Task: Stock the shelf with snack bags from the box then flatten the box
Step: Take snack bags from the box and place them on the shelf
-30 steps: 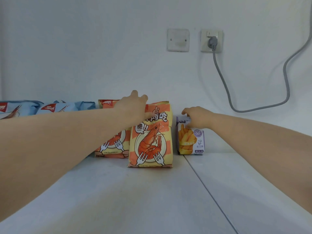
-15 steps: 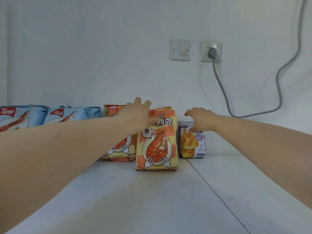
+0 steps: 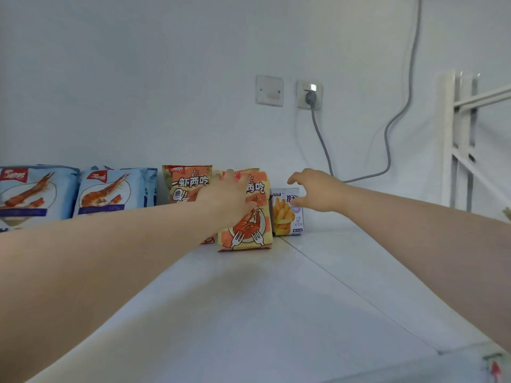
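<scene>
Both hands reach out to the far edge of the shelf [image 3: 249,313], where the snack bags stand upright in a row against the wall [image 3: 166,78]. The left hand [image 3: 226,197] lies with straight fingers flat on the upper face of the front orange bag [image 3: 246,228], its fingertips up at the bag's top edge; it presses there and grips nothing. The right hand [image 3: 318,192] hangs just above the fries bag [image 3: 286,217], fingers spread and loosely arched like a claw, holding nothing. Its thumb comes very close to the bag's top right corner, and I cannot tell whether it touches.

The front orange bag stands a little nearer than the rest. The rear orange bag [image 3: 188,183] is just behind it to the left, half hidden by the left hand. Left of that stand two blue bags [image 3: 116,189], side by side, the far-left one cut off by the frame edge. The small fries bag is the last in the row, just right of the front orange bag.

On the wall above are a blank plate [image 3: 269,90] and a socket [image 3: 309,95], with a grey cable [image 3: 387,150] looping down and back up. A white frame [image 3: 453,139] stands at the right.
</scene>
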